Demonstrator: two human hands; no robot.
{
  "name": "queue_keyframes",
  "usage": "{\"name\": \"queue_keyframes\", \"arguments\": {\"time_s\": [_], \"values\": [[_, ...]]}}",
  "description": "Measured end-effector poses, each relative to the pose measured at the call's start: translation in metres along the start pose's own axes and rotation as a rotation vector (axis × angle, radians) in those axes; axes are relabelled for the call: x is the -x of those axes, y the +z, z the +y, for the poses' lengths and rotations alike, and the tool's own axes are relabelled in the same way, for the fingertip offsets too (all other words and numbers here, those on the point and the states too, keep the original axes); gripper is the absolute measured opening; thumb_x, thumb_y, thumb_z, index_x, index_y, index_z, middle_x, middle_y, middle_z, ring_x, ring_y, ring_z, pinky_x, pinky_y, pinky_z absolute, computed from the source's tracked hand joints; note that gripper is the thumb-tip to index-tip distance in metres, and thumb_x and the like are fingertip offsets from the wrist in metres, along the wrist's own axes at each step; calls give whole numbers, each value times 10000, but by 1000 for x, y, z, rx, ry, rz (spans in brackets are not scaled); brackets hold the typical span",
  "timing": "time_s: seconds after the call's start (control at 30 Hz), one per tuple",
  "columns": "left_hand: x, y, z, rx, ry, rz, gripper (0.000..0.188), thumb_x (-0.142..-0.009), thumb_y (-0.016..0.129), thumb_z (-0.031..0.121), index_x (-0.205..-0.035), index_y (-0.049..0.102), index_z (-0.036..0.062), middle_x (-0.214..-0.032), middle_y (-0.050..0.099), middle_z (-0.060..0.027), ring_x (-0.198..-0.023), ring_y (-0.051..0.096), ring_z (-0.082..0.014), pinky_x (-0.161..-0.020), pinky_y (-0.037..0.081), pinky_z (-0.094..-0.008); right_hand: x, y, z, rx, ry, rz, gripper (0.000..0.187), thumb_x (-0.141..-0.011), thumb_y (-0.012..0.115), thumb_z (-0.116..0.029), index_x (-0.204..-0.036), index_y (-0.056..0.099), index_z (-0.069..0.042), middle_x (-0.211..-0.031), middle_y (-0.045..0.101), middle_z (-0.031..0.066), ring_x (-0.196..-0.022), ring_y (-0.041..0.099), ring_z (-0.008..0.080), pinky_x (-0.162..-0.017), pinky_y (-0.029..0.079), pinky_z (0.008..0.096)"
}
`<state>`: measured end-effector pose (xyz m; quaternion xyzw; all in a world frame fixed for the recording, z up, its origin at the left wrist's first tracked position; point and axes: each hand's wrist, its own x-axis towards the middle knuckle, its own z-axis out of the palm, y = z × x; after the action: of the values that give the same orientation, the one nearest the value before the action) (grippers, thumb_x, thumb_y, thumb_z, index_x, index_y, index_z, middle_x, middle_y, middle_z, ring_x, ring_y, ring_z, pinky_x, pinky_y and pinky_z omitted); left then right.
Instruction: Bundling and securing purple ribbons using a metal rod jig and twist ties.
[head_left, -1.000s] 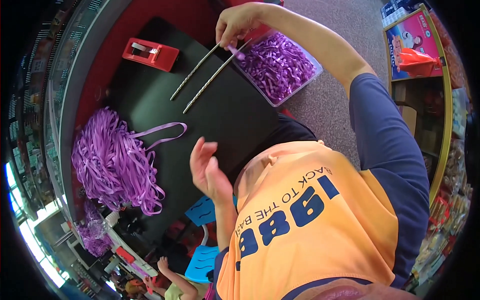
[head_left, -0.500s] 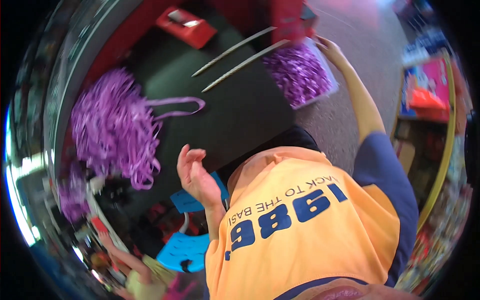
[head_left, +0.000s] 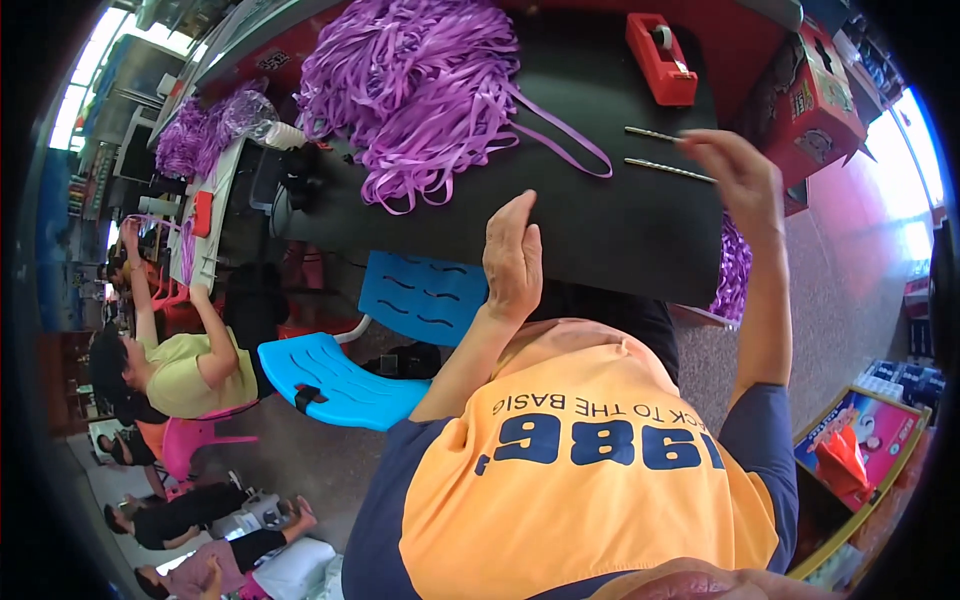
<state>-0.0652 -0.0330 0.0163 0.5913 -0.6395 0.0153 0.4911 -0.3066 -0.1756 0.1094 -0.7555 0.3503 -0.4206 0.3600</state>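
My left hand (head_left: 514, 262) is held above the near edge of the black table (head_left: 590, 232), fingers stretched out and holding nothing. My right hand (head_left: 745, 185) hovers at the table's right side, its fingertips by the right ends of two thin metal rods, the upper rod (head_left: 652, 132) and the lower rod (head_left: 668, 169). Motion smears those fingers, so whether they grip anything cannot be made out. A big heap of purple ribbon (head_left: 420, 90) lies to the left, with one ribbon loop (head_left: 575, 148) reaching toward the rods.
A red tape dispenser (head_left: 662, 62) sits at the table's back right. Purple shreds (head_left: 733, 275) fill a box below the right edge. A red carton (head_left: 815, 105) stands beyond. At left are a blue chair (head_left: 345, 385) and a person in yellow (head_left: 195, 370) handling purple ribbon.
The view has swung left. My right hand has left the shred box and come over beside the rods. My left hand stays raised, fingers now straighter.
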Motion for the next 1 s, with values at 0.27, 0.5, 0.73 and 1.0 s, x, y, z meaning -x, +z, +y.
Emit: {"name": "queue_keyframes", "arguments": {"time_s": [0.27, 0.5, 0.73, 1.0], "values": [[-4, -3, 3, 88, -249, -33, 265, -968, 460, 163, -1156, 560, 6, -1055, 626, -106, -986, 592, -230, -879, 451, -310, -27, 118, 32, 755, -209, -371, 341, -858, 628, -248, -1079, 568, 4, -991, 589, 151, -924, 574, 317, -825, 470, 378], [-10, -6, -6, 617, -640, -9, 281, -983, 442, 218, -1056, 595, -6, -1055, 629, -124, -984, 613, -237, -886, 464, -315, 6, 94, -20, 204, -212, -541, 194, -820, 639, -186, -909, 594, -19, -869, 598, 144, -811, 602, 303, -717, 480, 397], [-21, -8, 10, 2029, -1247, -273, 530, -959, 403, 452, -1165, 514, -23, -1224, 534, -240, -1175, 510, -359, -976, 423, -527, 82, 52, -65, -133, -81, -767, 131, -802, 678, -113, -842, 605, -11, -807, 619, 112, -719, 619, 253, -637, 483, 324], [-30, 1, -4, 1640, -1210, -132, 224, -969, 438, 164, -1070, 558, 4, -929, 647, -112, -883, 652, -255, -785, 536, -355, 144, 0, -27, -54, 113, -579, 183, -768, 685, -63, -935, 646, 1, -882, 654, 92, -795, 636, 213, -675, 498, 295]]}}
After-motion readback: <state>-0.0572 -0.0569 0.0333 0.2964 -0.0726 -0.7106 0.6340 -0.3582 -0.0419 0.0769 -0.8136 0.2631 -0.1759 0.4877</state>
